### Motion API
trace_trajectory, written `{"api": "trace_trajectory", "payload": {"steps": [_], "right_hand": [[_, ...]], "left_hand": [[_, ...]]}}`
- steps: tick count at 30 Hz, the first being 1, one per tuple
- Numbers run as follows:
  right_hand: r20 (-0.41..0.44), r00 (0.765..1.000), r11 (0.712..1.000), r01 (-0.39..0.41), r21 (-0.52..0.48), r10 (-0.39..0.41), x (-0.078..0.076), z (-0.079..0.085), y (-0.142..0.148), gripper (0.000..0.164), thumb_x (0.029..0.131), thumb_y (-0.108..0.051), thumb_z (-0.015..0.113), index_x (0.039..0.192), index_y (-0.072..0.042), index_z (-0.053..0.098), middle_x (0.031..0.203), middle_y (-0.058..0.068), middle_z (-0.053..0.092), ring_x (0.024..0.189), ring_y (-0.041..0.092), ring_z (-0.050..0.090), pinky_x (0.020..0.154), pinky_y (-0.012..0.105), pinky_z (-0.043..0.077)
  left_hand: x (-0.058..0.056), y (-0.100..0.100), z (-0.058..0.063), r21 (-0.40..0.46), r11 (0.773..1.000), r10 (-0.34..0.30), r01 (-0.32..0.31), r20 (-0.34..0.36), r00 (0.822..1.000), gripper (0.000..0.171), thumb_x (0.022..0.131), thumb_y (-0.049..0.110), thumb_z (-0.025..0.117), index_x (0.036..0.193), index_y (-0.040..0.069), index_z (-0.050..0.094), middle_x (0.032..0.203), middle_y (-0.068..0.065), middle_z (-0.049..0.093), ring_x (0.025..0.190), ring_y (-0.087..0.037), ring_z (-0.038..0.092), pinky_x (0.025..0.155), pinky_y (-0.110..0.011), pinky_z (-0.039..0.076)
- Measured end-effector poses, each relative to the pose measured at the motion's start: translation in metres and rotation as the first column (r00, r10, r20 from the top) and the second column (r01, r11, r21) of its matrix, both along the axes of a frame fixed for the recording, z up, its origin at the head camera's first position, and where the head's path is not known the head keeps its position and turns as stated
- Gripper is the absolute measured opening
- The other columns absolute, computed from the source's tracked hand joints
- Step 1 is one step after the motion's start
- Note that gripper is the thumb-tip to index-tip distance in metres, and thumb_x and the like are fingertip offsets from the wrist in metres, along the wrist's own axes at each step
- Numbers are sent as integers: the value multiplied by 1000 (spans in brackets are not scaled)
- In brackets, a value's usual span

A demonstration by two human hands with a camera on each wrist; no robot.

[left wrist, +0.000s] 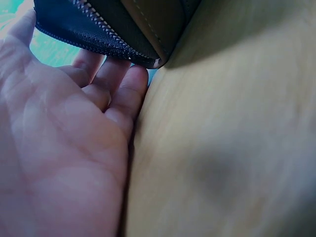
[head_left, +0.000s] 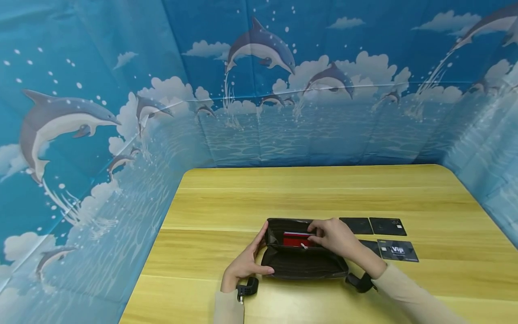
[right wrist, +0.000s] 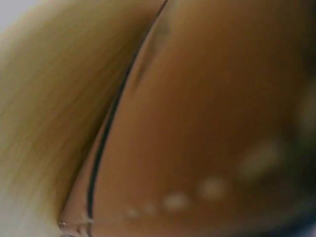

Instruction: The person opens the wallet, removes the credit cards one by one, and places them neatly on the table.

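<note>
A dark zip-around wallet (head_left: 307,264) lies unzipped and spread wide on the table, its black inside facing up. My left hand (head_left: 243,264) holds its left side, the thumb at the front flap and a finger along the back edge. In the left wrist view, curled fingers (left wrist: 126,94) meet the zipper edge (left wrist: 98,47). A red card (head_left: 294,240) sits in the middle section, beside a small zipper pull. My right hand (head_left: 337,235) reaches in from the right and pinches the card's right end. Blurred brown wallet leather (right wrist: 197,108) fills most of the right wrist view.
Black cards lie right of the wallet: two in the back row, including one marked VIP (head_left: 387,226), and a card with large Vip lettering (head_left: 398,250) in front, beside another partly behind my right hand. The wooden table (head_left: 210,202) meets a dolphin-printed curtain (head_left: 323,130).
</note>
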State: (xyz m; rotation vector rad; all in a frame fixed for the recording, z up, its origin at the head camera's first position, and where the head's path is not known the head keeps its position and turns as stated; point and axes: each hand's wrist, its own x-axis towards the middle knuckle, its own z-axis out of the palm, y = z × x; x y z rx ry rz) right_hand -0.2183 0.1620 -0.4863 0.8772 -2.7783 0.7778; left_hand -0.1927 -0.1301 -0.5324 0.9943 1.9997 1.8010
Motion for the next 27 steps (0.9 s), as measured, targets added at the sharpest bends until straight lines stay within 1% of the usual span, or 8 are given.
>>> {"api": "trace_trajectory", "payload": {"steps": [5,11,17,18,20,24,25,27], "right_hand": [[-38,999,999,35,-11,-36,5,-3,-3,14,76,-13,80,86,-13,70,58,-16,50,49,-5,43,47,21,39],[-84,992,995,96,25,-93,9,-4,-7,13,74,-13,81,83,-13,71,57,-15,50,48,-3,42,45,21,37],[-102,989,992,113,64,-106,10,-4,-11,15,72,-12,83,79,-12,70,56,-12,50,48,0,44,42,20,37],[-102,989,991,115,69,-108,10,-4,-11,15,72,-12,83,79,-12,70,56,-12,50,48,0,44,42,20,37],[-101,988,989,123,79,-115,10,-5,-12,17,71,-13,84,79,-13,69,56,-12,50,48,1,45,43,20,37],[-119,982,983,158,98,-147,11,-4,-13,21,70,-14,85,74,-14,65,55,-12,49,47,2,45,42,22,38],[-130,979,980,171,103,-157,12,-4,-13,22,69,-15,85,73,-15,63,54,-11,48,47,3,44,42,23,37],[-155,972,974,195,114,-177,14,-5,-13,25,68,-16,86,70,-15,61,53,-11,47,46,4,43,41,24,37]], "left_hand": [[-1,-1,-1,-3,1000,-2,2,4,1000,108,80,15,78,153,10,-1,157,-12,0,139,-36,15,106,-59,17],[-1,-1,-3,-12,1000,-1,1,-11,1000,107,81,16,78,153,10,-1,157,-11,-1,140,-33,13,107,-57,18],[-1,-1,-3,-3,1000,-1,1,-14,1000,107,80,17,78,153,9,0,157,-12,0,139,-34,14,106,-57,18],[-3,-1,-7,-3,1000,0,0,-16,1000,108,80,18,78,154,11,0,157,-11,0,140,-33,14,107,-56,19],[-4,-2,-10,-8,1000,3,-3,-31,1000,108,80,21,78,154,12,-1,158,-10,-1,140,-32,14,107,-54,20],[-4,-2,-12,-12,1000,1,-2,-39,999,108,81,22,78,154,13,-1,158,-7,-2,140,-29,12,108,-54,20],[-2,-2,-8,-15,1000,0,0,-35,999,107,81,20,78,154,12,0,158,-8,-2,140,-30,12,107,-55,19],[-2,-2,-6,-12,1000,-4,4,-28,1000,107,81,17,78,153,10,0,158,-9,-2,140,-31,11,107,-56,19]]}}
